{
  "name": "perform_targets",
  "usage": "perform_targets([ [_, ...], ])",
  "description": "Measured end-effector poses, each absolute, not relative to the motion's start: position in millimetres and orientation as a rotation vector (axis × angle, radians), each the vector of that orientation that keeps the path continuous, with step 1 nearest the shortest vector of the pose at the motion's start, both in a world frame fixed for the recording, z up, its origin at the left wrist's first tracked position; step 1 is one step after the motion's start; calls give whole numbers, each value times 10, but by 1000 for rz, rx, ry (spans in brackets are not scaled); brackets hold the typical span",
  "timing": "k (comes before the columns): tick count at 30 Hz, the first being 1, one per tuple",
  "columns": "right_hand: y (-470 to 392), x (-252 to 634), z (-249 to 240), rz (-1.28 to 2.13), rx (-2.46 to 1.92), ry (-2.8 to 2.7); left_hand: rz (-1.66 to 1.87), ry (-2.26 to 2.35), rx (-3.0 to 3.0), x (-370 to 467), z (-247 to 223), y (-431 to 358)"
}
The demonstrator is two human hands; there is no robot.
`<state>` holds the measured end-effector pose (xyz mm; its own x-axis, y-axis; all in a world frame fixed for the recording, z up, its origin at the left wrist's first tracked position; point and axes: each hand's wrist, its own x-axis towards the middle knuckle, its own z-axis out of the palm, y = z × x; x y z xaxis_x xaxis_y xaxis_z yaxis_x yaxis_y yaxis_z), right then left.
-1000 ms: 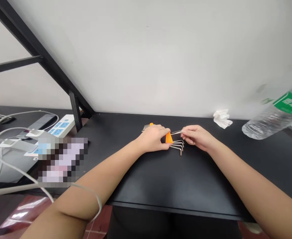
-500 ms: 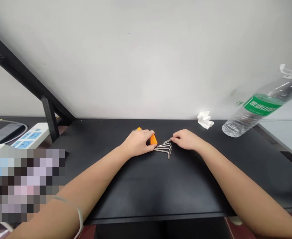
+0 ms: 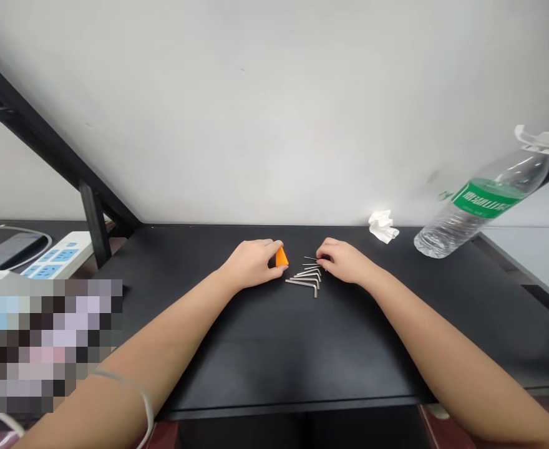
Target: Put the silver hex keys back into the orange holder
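My left hand (image 3: 254, 263) is closed around an orange holder (image 3: 281, 257), whose tapered end shows between thumb and forefinger. The rest of the holder is hidden by the hand. Just right of it, several L-shaped hex keys (image 3: 302, 284) lie in a fanned row on the black table, short arms to the right. At the upper end of that row, my right hand (image 3: 341, 259) pinches a thin hex key (image 3: 310, 258) by its right end, with the long arm pointing left. Its fingertips are close to the smaller keys below.
A crumpled white tissue (image 3: 383, 226) and a large water bottle with a green label (image 3: 485, 198) stand by the wall at right. On the left are a black frame post (image 3: 94, 218), a white power strip (image 3: 62, 257) and a phone (image 3: 15, 249). A cable crosses my left forearm.
My left hand has drawn slightly left with the orange holder, uncovering the left ends of the hex keys. The right hand has shifted a little, and a thin key now shows at its fingertips.
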<state>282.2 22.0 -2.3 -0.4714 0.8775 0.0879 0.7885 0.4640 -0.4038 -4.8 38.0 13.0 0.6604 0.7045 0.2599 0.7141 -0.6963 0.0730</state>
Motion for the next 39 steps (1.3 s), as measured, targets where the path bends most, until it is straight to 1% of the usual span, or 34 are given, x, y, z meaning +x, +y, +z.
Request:
perform_targets([
  [6, 279, 2862, -52, 494, -1373, -2389, -464, -1207, -2847, -61, 136, 388],
  [17, 134, 2801, 120, 634, -1406, -2524, -457, -1207, -2834, -71, 143, 393],
  [24, 33, 2667, 141, 611, -1369, -2566, -533, -1191, -2851, -76, 141, 391],
  [29, -36, 2578, 151, 606, -1322, -2568, -493, -1194, -2854, -67, 139, 381],
  [39, -155, 2482, 231, 595, -1393, -2623, -517, -1202, -2869, -86, 167, 395],
])
